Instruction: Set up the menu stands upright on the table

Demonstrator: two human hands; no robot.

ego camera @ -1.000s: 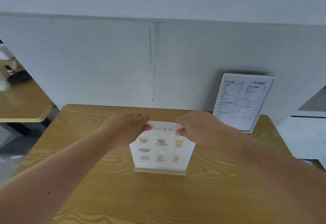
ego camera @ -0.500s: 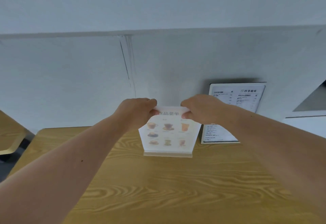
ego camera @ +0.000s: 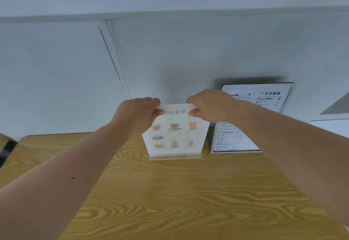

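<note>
Menu stands: two in view, both at the far edge of the table (ego camera: 170, 192), against the wall (ego camera: 56, 79).

Near: bare wood-grain tabletop, both forearms reaching forward across it.

Mid: drinks menu stand (ego camera: 174, 136), pictures of cups on a white card, clear base resting on the table, sheet upright with a slight backward lean. Left hand (ego camera: 137, 115) pinches the top left corner, right hand (ego camera: 209, 107) pinches the top right corner; fingers closed on the card edge on both sides.

Far: text menu stand (ego camera: 249, 119), dark-framed, just right of the drinks stand and propped back toward the wall. Whether the two touch cannot be told.

Judgement: placement step nearly complete; release remains.

Risks:
- Grip is at the top only, so uneven release may tip the stand forward or twist the base.
- Right hand is near the neighbouring stand; withdrawing sideways could knock it.
- Base close to the wall; a push back may tilt the sheet.
</note>
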